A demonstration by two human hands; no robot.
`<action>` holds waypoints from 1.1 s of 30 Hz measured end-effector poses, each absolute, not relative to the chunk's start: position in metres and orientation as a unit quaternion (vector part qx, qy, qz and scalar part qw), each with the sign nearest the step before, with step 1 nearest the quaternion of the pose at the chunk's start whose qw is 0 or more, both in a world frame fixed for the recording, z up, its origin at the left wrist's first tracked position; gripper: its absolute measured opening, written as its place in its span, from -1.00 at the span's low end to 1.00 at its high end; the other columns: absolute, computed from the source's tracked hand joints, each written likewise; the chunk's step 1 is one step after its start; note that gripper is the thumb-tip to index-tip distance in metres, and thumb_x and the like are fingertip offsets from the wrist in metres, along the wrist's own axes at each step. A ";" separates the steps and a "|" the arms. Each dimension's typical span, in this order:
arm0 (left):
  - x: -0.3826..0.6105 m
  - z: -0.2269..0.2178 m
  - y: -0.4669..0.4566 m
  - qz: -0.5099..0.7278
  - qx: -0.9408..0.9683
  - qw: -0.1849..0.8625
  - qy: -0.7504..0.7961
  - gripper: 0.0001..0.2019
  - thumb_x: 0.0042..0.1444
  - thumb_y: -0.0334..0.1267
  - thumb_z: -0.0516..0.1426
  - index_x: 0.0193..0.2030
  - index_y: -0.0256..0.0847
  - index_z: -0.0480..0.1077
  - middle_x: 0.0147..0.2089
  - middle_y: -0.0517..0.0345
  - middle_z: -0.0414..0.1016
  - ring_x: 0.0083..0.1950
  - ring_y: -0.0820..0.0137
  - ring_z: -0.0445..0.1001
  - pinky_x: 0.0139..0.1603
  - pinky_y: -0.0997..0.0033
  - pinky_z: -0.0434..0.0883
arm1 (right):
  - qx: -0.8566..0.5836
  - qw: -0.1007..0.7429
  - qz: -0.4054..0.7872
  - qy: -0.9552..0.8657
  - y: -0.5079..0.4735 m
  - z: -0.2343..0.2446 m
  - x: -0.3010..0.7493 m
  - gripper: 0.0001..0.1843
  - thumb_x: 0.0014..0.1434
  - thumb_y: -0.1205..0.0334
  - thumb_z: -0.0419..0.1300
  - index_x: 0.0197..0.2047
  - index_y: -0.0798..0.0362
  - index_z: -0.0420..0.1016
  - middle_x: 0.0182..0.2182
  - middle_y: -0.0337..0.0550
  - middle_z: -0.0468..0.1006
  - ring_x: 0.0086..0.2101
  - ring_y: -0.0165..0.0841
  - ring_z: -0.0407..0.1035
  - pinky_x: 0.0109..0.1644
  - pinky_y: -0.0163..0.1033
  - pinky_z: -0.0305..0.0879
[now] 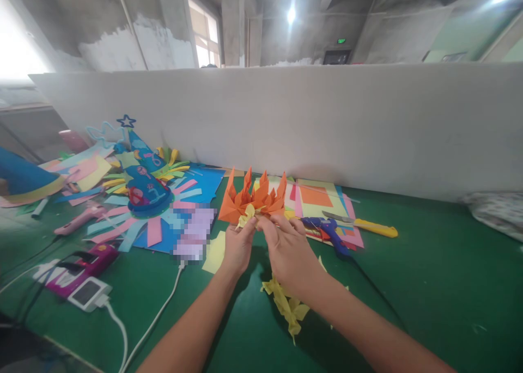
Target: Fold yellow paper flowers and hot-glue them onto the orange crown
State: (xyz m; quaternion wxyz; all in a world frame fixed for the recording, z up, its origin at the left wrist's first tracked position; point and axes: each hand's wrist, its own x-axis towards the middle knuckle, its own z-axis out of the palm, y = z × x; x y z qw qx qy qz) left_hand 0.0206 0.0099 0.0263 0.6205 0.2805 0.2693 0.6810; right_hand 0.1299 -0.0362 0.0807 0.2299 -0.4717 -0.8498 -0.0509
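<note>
Both of my hands meet over the green table, working on a small piece of folded yellow paper [247, 216]. My left hand [239, 246] pinches it between thumb and fingers. The fingers of my right hand [288, 250] are bent together at its right side; what they grip is partly hidden. Just beyond stands an orange folded-paper piece [254, 199] with several pointed tips; I cannot tell whether the yellow paper touches it. Below my right hand lie several yellow folded-paper pieces [288, 307]. A flat yellow sheet [215, 253] rests left of my left hand.
Decorated blue cone hats [145, 185] with paper strips stand at left. Nearby are a pink glue gun [79, 219], a purple power strip [84, 269] and white cables. At right lie a blue glue gun [333, 234], a yellow-handled knife [373, 227] and coloured paper [316, 194]. A white partition [306, 122] rises behind.
</note>
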 end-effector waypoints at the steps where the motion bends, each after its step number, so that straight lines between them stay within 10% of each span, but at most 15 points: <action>1: 0.020 0.026 0.010 0.680 0.284 0.620 0.269 -0.83 -0.17 -0.30 0.31 -0.39 -0.30 0.48 -0.35 0.10 0.57 -0.27 0.43 0.51 -0.10 0.44 0.37 | -0.473 0.230 -0.055 -0.849 -0.037 0.081 0.129 -0.53 -0.01 0.58 -0.08 -0.01 0.14 0.25 -0.13 0.00 0.51 -0.11 -0.18 0.21 -0.14 -0.13 -0.06; 33: 0.017 0.016 0.017 0.624 0.199 0.713 0.252 -0.80 -0.15 -0.24 0.31 -0.47 -0.32 0.42 -0.47 0.16 0.54 -0.43 0.52 0.51 -0.32 0.55 0.42 | -0.489 0.306 -0.046 -0.816 -0.054 0.084 0.176 -0.63 0.16 0.45 -0.06 0.02 0.01 0.29 -0.17 -0.08 0.52 -0.14 -0.24 0.32 -0.13 -0.14 0.06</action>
